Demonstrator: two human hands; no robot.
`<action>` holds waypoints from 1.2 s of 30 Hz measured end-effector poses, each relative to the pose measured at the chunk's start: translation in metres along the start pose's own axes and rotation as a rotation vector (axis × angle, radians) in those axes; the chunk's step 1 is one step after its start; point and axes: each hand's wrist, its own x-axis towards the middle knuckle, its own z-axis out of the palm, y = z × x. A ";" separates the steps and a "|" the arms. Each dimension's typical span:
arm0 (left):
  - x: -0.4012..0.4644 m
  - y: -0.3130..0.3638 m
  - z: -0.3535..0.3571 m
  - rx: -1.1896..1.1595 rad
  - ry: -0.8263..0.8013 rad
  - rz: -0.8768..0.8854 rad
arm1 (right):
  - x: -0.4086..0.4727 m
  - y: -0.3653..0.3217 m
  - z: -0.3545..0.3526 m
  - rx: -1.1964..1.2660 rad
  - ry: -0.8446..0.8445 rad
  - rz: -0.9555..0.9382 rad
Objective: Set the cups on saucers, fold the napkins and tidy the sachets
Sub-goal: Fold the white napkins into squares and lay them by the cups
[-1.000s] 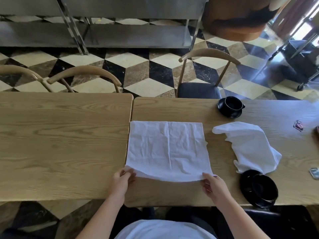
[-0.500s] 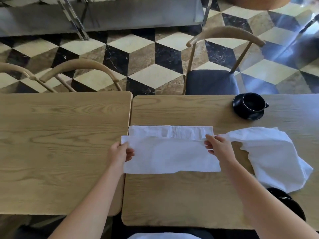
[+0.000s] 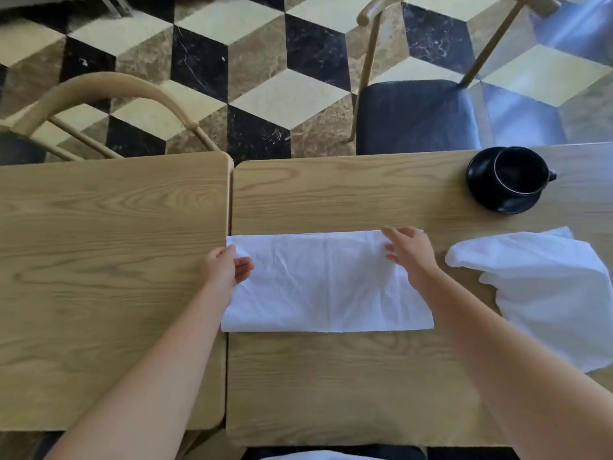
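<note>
A white napkin lies folded in half as a wide rectangle on the right wooden table. My left hand rests at its far left corner, fingers relaxed on the cloth. Over the far right corner, my right hand lies flat with straight, spread fingers. A second white napkin sits crumpled to the right. At the far right a black cup stands on a black saucer. No sachets are in view.
A second wooden table butts against the left side, with a narrow gap between them. Two wooden chairs stand beyond the tables: one with a dark seat at the right, one curved back at the left.
Both hands carried the napkin's near edge away from me and laid it on the far edge, folding it in half. The fingers have let go and now lie on the cloth.
</note>
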 end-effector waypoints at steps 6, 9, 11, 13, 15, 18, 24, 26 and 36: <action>0.000 -0.023 -0.010 0.236 0.109 0.116 | -0.006 0.033 -0.019 -0.327 0.177 -0.090; -0.014 -0.043 -0.025 0.422 0.192 0.220 | -0.018 0.054 -0.032 -0.389 0.249 -0.130; -0.025 -0.059 -0.033 0.456 0.225 0.203 | -0.028 0.068 -0.038 -0.434 0.257 -0.148; -0.037 -0.075 -0.037 0.436 0.253 0.158 | -0.040 0.081 -0.041 -0.459 0.245 -0.119; -0.053 -0.086 -0.040 0.405 0.263 0.105 | -0.052 0.089 -0.042 -0.536 0.273 -0.119; -0.083 -0.097 -0.038 0.603 0.193 0.365 | -0.068 0.094 -0.037 -0.769 0.319 -0.335; -0.120 -0.124 0.000 1.186 -0.317 1.052 | -0.113 0.094 0.043 -0.956 -0.201 -0.742; -0.123 -0.133 0.009 1.214 -0.441 0.971 | -0.127 0.102 0.069 -0.849 -0.374 -0.697; -0.077 -0.110 0.020 0.366 -0.199 -0.121 | -0.109 0.104 0.059 -0.415 -0.274 -0.085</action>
